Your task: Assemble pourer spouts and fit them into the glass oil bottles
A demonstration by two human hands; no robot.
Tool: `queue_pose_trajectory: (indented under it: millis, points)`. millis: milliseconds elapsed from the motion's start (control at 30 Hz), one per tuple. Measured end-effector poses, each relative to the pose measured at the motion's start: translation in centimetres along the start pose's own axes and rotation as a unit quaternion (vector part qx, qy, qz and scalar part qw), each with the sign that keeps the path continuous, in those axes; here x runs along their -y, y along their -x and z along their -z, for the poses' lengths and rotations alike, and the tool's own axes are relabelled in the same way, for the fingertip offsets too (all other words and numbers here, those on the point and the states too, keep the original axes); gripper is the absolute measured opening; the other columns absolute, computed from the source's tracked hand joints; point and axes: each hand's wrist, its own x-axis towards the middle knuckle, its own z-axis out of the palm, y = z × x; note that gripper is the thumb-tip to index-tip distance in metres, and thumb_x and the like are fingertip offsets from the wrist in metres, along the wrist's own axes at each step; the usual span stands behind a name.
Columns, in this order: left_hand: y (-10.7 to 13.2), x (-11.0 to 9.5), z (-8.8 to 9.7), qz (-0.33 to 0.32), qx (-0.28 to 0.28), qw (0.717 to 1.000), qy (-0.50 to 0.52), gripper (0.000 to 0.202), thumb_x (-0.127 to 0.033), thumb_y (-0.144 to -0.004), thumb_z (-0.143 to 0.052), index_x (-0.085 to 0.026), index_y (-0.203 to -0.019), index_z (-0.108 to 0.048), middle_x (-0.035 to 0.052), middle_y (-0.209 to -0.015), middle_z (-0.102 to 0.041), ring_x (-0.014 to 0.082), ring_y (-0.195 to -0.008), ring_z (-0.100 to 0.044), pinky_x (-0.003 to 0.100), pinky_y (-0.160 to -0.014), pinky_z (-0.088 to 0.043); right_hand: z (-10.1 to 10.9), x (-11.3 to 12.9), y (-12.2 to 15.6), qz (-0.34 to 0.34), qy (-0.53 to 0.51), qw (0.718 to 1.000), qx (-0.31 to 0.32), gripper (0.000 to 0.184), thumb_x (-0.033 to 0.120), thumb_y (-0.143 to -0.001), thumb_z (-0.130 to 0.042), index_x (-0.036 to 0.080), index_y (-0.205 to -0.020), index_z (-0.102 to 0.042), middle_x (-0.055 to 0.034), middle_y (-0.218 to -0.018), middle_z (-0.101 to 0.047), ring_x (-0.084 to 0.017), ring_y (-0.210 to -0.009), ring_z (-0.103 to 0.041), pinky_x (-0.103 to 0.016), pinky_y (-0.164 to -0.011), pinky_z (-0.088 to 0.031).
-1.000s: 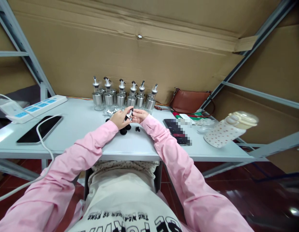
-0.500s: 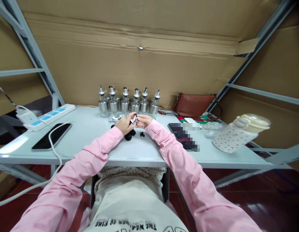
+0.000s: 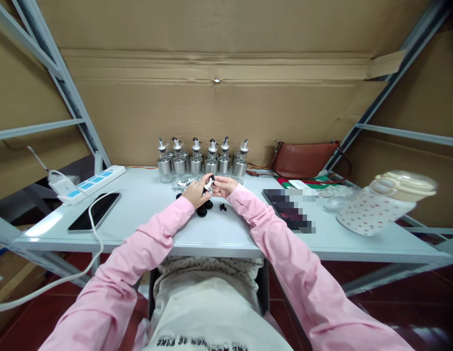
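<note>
spout held between two hands, mid-bench

the left hand (image 3: 197,193) is closed round a small silver-and-black spout (image 3: 208,185), just above the bench (image 3: 219,239), roughly midway between its left and right edges. the right hand (image 3: 223,186) has its fingertips at the black end; pinching or merely steadying, cannot tell. nearer the front edge: round black caps (image 3: 202,212) and a cluster of tiny black pieces (image 3: 223,207). behind the left hand: loose silver parts (image 3: 181,185). toward the back edge: bottles (image 3: 195,166), upright.

risks, as judged: the spout is small and partly covered by fingers, so an uneven push could make it slip and fall among the caps. the right sleeve (image 3: 248,204), if dragged inward, could scatter the tiny pieces toward the front edge.
</note>
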Motion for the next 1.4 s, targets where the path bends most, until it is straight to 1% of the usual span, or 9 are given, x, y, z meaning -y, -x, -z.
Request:
queue_pose_trajectory:
  millis: [167,367,533,633,733,900,1133,1267,1400]
  points:
    - [0.04,-0.05,0.09,0.011,-0.005,1.0,0.009,0.063,-0.016,-0.067,-0.041,-0.009,-0.128,-0.03,0.0104,-0.099,-0.059,0.0205,-0.077,-0.057,0.033,-0.077,-0.043,0.09,0.0,-0.05,0.023,-0.002,0.999,-0.03,0.037,0.018,-0.058,-0.074,0.017,-0.086,-0.051,0.0041,-0.059,-0.055,-0.007,-0.052,-0.05,-0.029,-0.06,-0.049]
    - [0.08,-0.04,0.16,0.013,-0.014,1.0,0.02,0.067,-0.016,-0.067,-0.04,-0.011,-0.132,-0.024,0.0095,-0.097,-0.059,0.0198,-0.076,-0.057,0.033,-0.076,-0.042,0.24,0.24,0.05,0.028,0.009,0.999,-0.033,0.042,0.017,-0.057,-0.074,0.019,-0.089,-0.047,0.0057,-0.06,-0.054,-0.005,-0.047,-0.046,-0.029,-0.057,-0.046]
    - [0.09,-0.12,0.23,0.011,-0.007,1.0,0.006,0.064,-0.017,-0.067,-0.039,-0.009,-0.13,-0.028,0.0094,-0.095,-0.059,0.0205,-0.076,-0.056,0.033,-0.076,-0.042,-0.04,0.26,0.16,0.02,0.032,0.999,-0.01,0.041,0.02,-0.056,-0.075,0.018,-0.085,-0.046,0.0053,-0.062,-0.057,-0.003,-0.042,-0.041,-0.025,-0.052,-0.041]
    - [0.11,-0.19,0.27,0.008,-0.007,1.0,0.001,0.062,-0.016,-0.067,-0.039,-0.009,-0.128,-0.032,0.0095,-0.095,-0.059,0.0208,-0.078,-0.056,0.034,-0.078,-0.042,-0.17,0.3,0.28,0.022,0.039,0.999,-0.003,0.041,0.021,-0.056,-0.074,0.018,-0.086,-0.045,0.0052,-0.062,-0.057,-0.003,-0.042,-0.042,-0.024,-0.052,-0.039]
    - [0.12,-0.2,0.31,0.008,-0.011,1.0,0.011,0.064,-0.017,-0.066,-0.038,-0.009,-0.129,-0.03,0.0097,-0.096,-0.059,0.0208,-0.079,-0.056,0.033,-0.078,-0.042,-0.17,0.31,0.36,0.017,0.042,0.999,-0.006,0.04,0.021,-0.058,-0.072,0.019,-0.087,-0.044,0.0051,-0.063,-0.056,-0.004,-0.044,-0.044,-0.024,-0.052,-0.038]
    - [0.12,-0.16,0.28,0.001,-0.013,1.0,0.027,0.064,-0.018,-0.067,-0.038,-0.011,-0.13,-0.029,0.0094,-0.098,-0.058,0.0203,-0.078,-0.056,0.032,-0.077,-0.042,-0.07,0.24,0.37,0.014,0.05,0.999,0.007,0.038,0.022,-0.06,-0.072,0.018,-0.085,-0.044,0.0053,-0.062,-0.055,-0.003,-0.041,-0.039,-0.024,-0.05,-0.037]
    - [0.25,-0.27,0.4,0.008,-0.019,0.999,0.032,0.063,-0.017,-0.067,-0.038,-0.01,-0.129,-0.029,0.0087,-0.094,-0.058,0.0193,-0.075,-0.056,0.031,-0.074,-0.043,-0.09,0.36,0.34,0.028,0.046,0.999,0.004,0.04,0.021,-0.06,-0.072,0.02,-0.083,-0.039,0.0076,-0.06,-0.053,-0.002,-0.04,-0.038,-0.024,-0.052,-0.038]
    - [0.23,-0.34,0.47,0.008,-0.01,0.999,0.03,0.063,-0.017,-0.067,-0.038,-0.01,-0.129,-0.031,0.0085,-0.093,-0.058,0.02,-0.078,-0.056,0.031,-0.076,-0.043,-0.28,0.37,0.37,0.033,0.053,0.998,0.009,0.045,0.023,-0.057,-0.074,0.02,-0.082,-0.037,0.0082,-0.059,-0.053,-0.002,-0.039,-0.036,-0.023,-0.05,-0.035]
    - [0.21,-0.38,0.48,0.009,-0.007,0.999,0.032,0.06,-0.017,-0.067,-0.038,-0.01,-0.127,-0.033,0.0093,-0.095,-0.058,0.0207,-0.081,-0.056,0.032,-0.078,-0.043,-0.47,0.42,0.46,0.029,0.059,0.998,0.003,0.042,0.021,-0.06,-0.071,0.02,-0.083,-0.036,0.008,-0.06,-0.052,-0.001,-0.039,-0.036,-0.021,-0.048,-0.032]
